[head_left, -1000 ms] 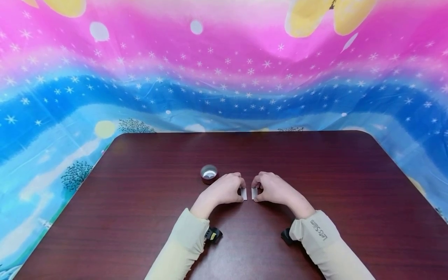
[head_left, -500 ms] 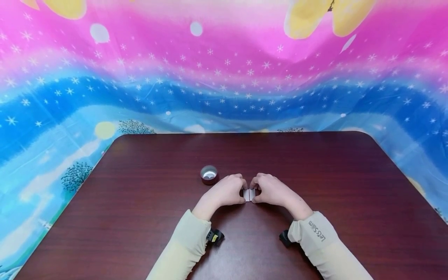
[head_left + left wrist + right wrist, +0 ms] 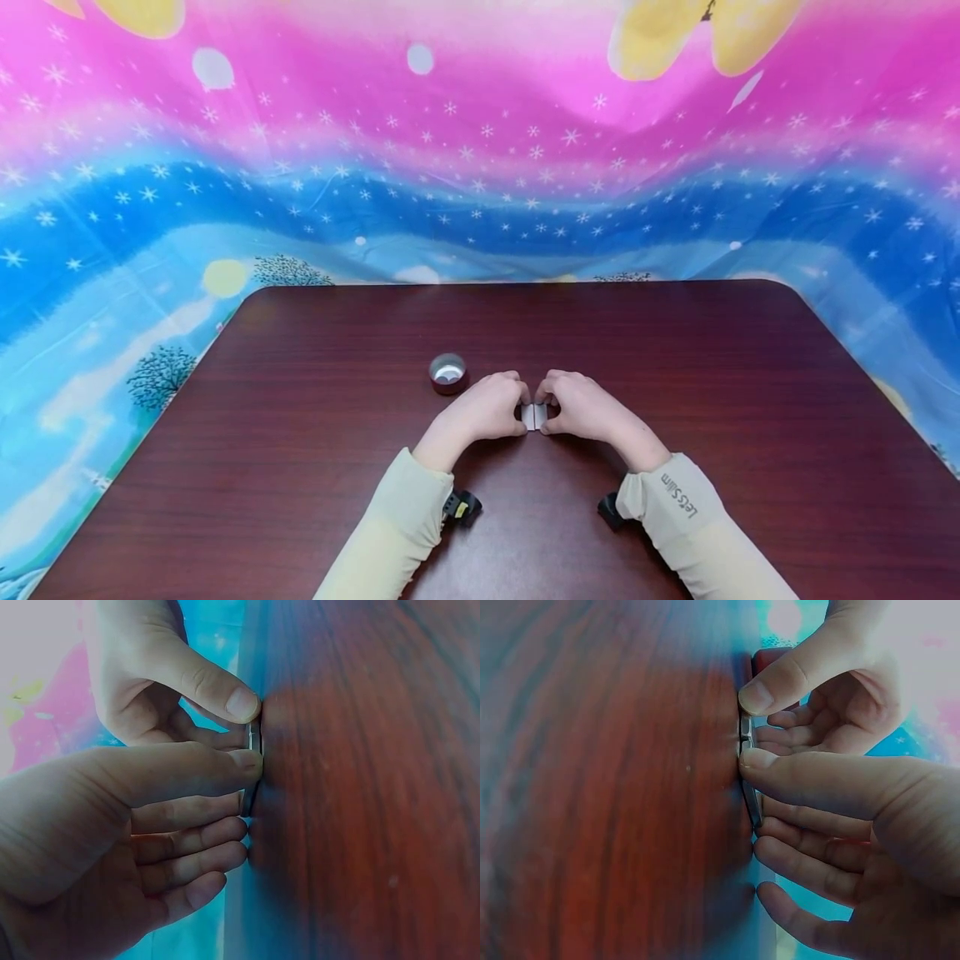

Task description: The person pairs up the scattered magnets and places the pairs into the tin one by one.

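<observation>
Two small, flat, pale pieces lie edge to edge at the middle of the table, with a thin dark line between them in the head view. My left hand (image 3: 491,407) pinches the left piece (image 3: 528,417) between thumb and fingers. The right piece (image 3: 541,417) is pinched the same way by my right hand (image 3: 577,406). Seen from the side in the right wrist view, the pieces look thin and shiny, low against the tabletop. Fingers cover their outer ends, so their exact kind cannot be told.
A small round open tin (image 3: 448,374) with a shiny inside stands just beyond my left hand. The dark red-brown wooden table (image 3: 315,450) has rounded far corners. A colourful printed cloth (image 3: 480,167) hangs behind its far edge.
One second ago a clear gap separated the two pieces. Both hands have since brought them together until they lie side by side. Over the last half second they have barely moved.
</observation>
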The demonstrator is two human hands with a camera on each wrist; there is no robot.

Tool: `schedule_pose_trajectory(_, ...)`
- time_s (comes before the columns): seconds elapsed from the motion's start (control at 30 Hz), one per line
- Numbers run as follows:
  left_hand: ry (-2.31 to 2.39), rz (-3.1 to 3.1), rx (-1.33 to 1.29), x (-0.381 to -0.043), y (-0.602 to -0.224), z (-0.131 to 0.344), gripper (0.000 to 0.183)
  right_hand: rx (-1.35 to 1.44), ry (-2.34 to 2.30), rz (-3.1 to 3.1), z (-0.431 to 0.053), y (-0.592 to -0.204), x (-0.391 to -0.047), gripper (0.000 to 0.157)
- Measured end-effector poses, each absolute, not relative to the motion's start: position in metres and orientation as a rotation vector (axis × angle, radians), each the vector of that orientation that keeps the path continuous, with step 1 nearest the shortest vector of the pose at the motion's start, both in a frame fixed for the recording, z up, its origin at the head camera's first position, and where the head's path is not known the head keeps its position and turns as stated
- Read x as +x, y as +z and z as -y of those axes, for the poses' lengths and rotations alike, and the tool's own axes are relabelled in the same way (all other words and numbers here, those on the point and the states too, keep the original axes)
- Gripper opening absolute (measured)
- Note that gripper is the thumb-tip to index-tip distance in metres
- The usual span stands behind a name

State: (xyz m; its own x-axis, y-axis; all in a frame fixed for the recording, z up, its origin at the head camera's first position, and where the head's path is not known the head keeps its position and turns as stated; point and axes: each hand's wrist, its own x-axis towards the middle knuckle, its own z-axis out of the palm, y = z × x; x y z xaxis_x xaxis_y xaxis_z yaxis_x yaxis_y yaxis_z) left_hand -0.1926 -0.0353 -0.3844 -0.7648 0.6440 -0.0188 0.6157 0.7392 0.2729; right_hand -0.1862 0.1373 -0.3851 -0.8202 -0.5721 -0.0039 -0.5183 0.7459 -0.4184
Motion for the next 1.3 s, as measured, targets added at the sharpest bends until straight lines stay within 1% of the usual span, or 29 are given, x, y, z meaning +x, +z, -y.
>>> schedule_pose_trajectory(0.2,0.377,-2.815,1.014,-0.1926,-0.3834,0.0353,0.024,-0.895,-0.618,-2.807,-0.1374,-0.3849,-0.1855,0.025)
schedule_pose_trajectory(0.63,0.419,-2.785,1.021,-0.1937,-0.3882,0.0383,0.025,-0.759,-0.662,-2.757,-0.1346,-0.3861,-0.1840,0.028)
schedule_pose_trajectory(0.73,0.434,-2.785,1.018,-0.1935,-0.3888,0.0388,0.026,-0.755,-0.660,-2.763,-0.1344,-0.3867,-0.1842,0.028)
schedule_pose_trajectory(0.93,0.457,-2.785,1.004,-0.1929,-0.3892,0.0403,0.028,-0.735,-0.695,-2.752,-0.1355,-0.3891,-0.1847,0.035)
schedule_pose_trajectory(1.3,0.456,-2.790,0.997,-0.1927,-0.3870,0.0444,0.030,-0.767,-0.673,-2.766,-0.1346,-0.3896,-0.1849,0.035)
